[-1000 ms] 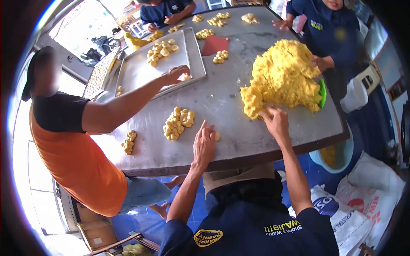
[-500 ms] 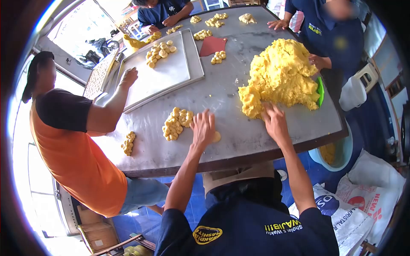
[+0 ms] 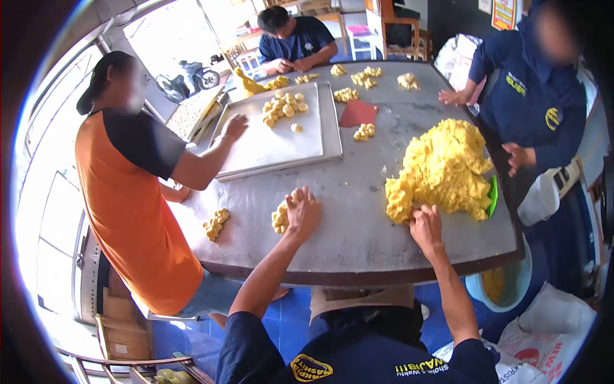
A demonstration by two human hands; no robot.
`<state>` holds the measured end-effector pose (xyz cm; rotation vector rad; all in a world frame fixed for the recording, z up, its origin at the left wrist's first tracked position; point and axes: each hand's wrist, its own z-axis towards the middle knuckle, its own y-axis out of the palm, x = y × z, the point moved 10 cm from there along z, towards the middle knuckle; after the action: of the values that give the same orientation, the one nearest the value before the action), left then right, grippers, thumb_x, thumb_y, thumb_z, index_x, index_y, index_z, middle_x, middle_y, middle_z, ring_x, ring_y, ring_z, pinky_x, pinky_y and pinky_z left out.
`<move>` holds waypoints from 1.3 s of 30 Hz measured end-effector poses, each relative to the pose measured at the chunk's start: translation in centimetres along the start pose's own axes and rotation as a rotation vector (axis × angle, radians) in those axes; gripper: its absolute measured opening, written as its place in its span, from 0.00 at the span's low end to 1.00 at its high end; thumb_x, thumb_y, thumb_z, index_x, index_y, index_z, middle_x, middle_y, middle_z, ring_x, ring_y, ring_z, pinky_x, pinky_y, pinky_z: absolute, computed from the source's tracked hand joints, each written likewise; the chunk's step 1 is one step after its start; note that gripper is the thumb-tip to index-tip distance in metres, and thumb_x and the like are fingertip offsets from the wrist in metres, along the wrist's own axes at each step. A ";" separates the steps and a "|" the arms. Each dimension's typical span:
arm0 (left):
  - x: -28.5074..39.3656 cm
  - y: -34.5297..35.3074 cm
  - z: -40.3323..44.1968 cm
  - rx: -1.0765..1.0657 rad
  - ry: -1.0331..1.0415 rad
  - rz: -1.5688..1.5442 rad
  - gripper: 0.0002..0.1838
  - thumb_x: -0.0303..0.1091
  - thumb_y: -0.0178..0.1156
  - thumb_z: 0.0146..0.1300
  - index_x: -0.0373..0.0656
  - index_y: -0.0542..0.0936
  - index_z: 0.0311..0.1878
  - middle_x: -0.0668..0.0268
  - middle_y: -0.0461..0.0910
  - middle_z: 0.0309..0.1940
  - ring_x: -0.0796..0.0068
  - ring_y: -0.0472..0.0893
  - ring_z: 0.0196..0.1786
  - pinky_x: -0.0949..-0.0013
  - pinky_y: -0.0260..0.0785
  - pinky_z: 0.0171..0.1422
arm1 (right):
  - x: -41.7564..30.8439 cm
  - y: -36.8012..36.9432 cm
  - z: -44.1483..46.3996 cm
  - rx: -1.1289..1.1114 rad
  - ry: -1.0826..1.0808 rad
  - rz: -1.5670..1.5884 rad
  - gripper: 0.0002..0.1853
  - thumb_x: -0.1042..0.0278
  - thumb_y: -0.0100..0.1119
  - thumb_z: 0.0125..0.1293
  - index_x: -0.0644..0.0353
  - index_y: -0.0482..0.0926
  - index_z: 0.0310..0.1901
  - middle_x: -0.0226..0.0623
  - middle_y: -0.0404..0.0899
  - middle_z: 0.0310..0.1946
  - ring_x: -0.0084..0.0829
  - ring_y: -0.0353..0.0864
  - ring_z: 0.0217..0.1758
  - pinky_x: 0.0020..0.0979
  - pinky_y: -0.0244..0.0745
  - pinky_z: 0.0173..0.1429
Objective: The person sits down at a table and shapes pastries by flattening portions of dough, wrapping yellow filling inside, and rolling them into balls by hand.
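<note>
A large mound of yellow dough-like mass [image 3: 444, 169] lies on the metal table [image 3: 345, 240]. At its lower left edge is my right hand [image 3: 426, 227], fingers curled against the mass; what they pinch is too small to name. My left hand [image 3: 303, 212] rests over the pile of small pale-yellow pieces [image 3: 279, 219], its fingers spread and partly covering the pile. A green scraper-like piece [image 3: 493, 196] sticks out at the mound's right side.
A metal tray [image 3: 275, 150] with round balls [image 3: 283, 107] sits at the left, beside a person in orange [image 3: 131, 205]. Two more people stand or sit at the far side and right. Small piles [image 3: 216, 224] and a red sheet [image 3: 358, 114] lie about.
The view has tilted up. My left hand has moved left onto the pile, and my right hand's fingers have curled in at the mound. The person at the right has drawn one hand off the mound.
</note>
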<state>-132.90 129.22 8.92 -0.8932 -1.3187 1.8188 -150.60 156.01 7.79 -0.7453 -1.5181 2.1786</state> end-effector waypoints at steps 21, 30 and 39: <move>6.8 -2.6 -7.5 0.167 0.199 -0.505 0.17 0.44 0.63 0.68 0.37 0.85 0.43 0.63 0.87 0.36 0.61 0.85 0.45 0.60 0.78 0.45 | 2.5 -2.6 -2.7 0.200 0.071 0.348 0.19 0.78 0.63 0.58 0.68 0.83 0.53 0.49 0.82 0.44 0.51 0.79 0.50 0.43 0.74 0.57; 9.7 -1.5 -1.9 0.256 0.147 -0.211 0.22 0.48 0.62 0.66 0.37 0.80 0.49 0.56 0.74 0.54 0.56 0.69 0.65 0.46 0.57 0.71 | 1.8 -1.7 -1.0 -0.069 -0.070 -0.045 0.09 0.82 0.61 0.56 0.68 0.84 0.39 0.51 0.79 0.37 0.48 0.78 0.45 0.43 0.74 0.55; 8.1 -3.1 -1.7 0.394 0.241 -0.390 0.14 0.42 0.61 0.63 0.42 0.75 0.42 0.58 0.71 0.47 0.59 0.71 0.57 0.45 0.55 0.67 | 2.8 -1.0 -4.4 0.153 0.110 0.042 0.25 0.87 0.49 0.65 0.77 0.69 0.65 0.63 0.67 0.64 0.57 0.70 0.66 0.44 0.68 0.70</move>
<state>-135.14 137.67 10.45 -0.5719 -0.8689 1.5337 -150.06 161.24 6.90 -0.8375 -1.2776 2.2156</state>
